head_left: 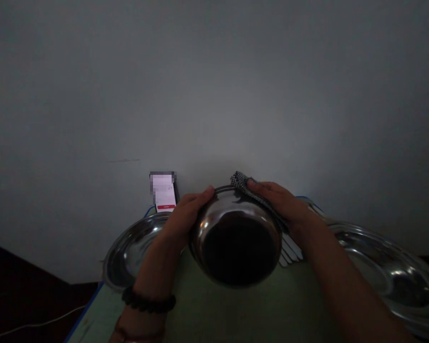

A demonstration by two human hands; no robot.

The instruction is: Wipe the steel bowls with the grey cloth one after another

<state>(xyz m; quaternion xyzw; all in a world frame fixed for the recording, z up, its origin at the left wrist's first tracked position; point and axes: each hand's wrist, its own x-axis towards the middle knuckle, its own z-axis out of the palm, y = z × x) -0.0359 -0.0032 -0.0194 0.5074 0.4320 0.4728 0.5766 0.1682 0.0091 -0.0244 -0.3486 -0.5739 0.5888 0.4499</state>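
Note:
A shiny metal bowl [232,214] is held up over the table, tilted so that its dark underside faces me. My left hand [188,212] grips it by the left side, thumb along the rim. On the opposite side my right hand [280,202] presses a dark checkered cloth [241,181] against the bowl's outer wall. The cloth lies between those fingers and the metal. The bowl's inside faces away and is hidden.
A metal basin [116,259] stands at left, partly behind my forearm, and a larger one [411,286] at right. A phone with a lit screen [164,193] leans on the wall [214,95]. White slats [289,250] show beside the bowl, over the green tabletop [207,314].

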